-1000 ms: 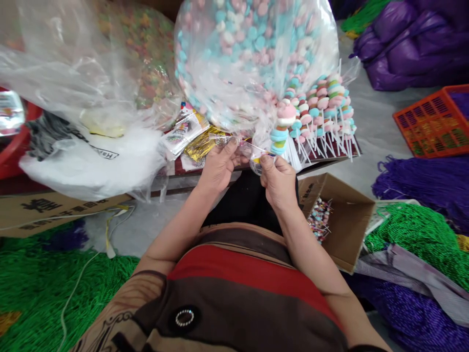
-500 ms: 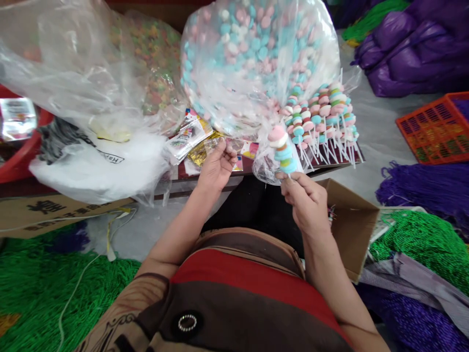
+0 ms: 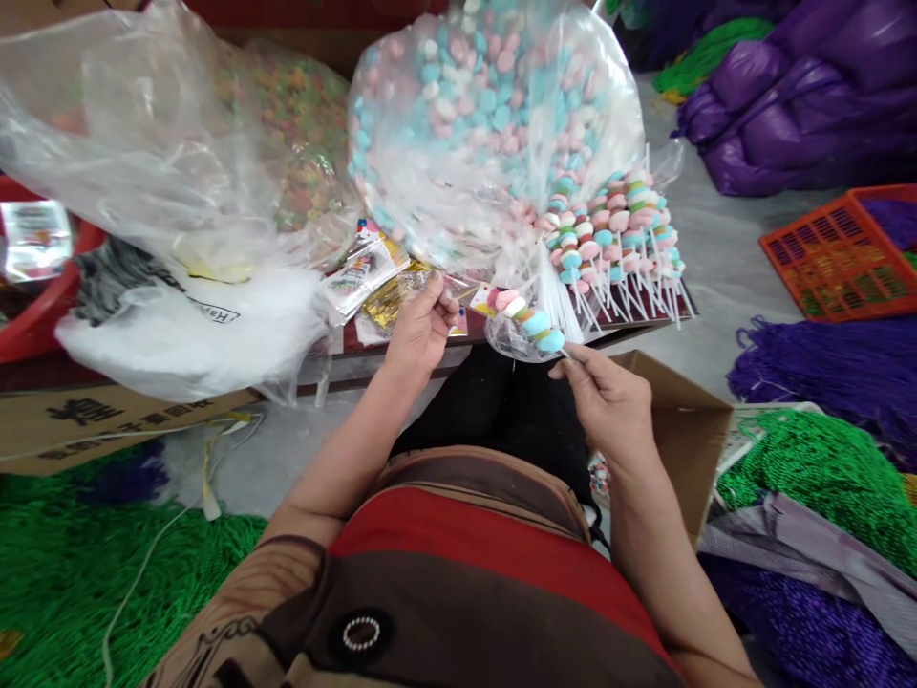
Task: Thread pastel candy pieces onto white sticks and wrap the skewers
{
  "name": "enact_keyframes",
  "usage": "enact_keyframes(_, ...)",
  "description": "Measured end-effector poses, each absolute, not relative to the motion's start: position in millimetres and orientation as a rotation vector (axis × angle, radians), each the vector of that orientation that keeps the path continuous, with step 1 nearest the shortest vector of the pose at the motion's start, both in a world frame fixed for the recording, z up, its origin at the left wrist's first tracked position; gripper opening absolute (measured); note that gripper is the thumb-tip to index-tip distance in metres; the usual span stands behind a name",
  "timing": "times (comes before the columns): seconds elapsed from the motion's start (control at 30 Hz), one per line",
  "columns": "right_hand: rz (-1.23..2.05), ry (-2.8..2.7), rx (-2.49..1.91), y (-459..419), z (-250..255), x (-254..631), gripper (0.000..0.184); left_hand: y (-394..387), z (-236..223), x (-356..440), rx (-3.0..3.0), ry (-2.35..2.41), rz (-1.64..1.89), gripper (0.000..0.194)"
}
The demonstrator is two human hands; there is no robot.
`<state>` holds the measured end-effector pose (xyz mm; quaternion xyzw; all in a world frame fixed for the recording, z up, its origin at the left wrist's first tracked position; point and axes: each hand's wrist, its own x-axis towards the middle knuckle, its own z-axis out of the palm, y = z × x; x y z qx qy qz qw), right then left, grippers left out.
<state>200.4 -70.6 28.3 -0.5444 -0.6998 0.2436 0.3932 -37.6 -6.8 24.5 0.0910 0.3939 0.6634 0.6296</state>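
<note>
My right hand [image 3: 614,394] pinches the white stick of a marshmallow skewer [image 3: 534,322], whose pink, white, green and blue pieces slant up to the left. My left hand [image 3: 421,330] is closed, thumb against curled fingers, beside printed silver packets [image 3: 367,269] and gold packets [image 3: 391,298]. A bit of clear film seems to be at its fingertips, but I cannot make out what it is. Crumpled clear plastic lies under the skewer. Behind my right hand are a bundle of white sticks [image 3: 557,298] and a pile of several marshmallow skewers [image 3: 617,227].
A large clear bag of pink, blue and white marshmallows [image 3: 458,124] stands at the back, beside a bag of multicoloured sweets [image 3: 311,124]. An open cardboard box [image 3: 692,435] sits below my right forearm. An orange crate [image 3: 823,253] and purple bundles [image 3: 774,105] are farther right.
The skewer has tipped from nearly upright to slanting left, its pink end lower and closer to my left hand. My right hand has shifted slightly right; my left hand has barely moved.
</note>
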Motion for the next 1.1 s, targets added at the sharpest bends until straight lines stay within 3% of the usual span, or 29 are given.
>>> enact_keyframes(0.33,0.467,-1.748,-1.461,-76,17,205,0.023,-5,28,-33,0.211,0.993,1.520,0.043)
enact_keyframes(0.47,0.622,-1.599,-1.357,-79,19,198,0.020,-7,27,-30,0.221,0.990,1.503,0.047)
enact_keyframes(0.7,0.876,-1.112,-1.263,-79,20,193,0.033,-7,24,-34,0.172,0.957,1.507,0.053)
enact_keyframes(1.1,1.203,-0.877,-1.182,-55,26,133,0.031,-23,41,-18,0.249,0.990,1.469,0.053)
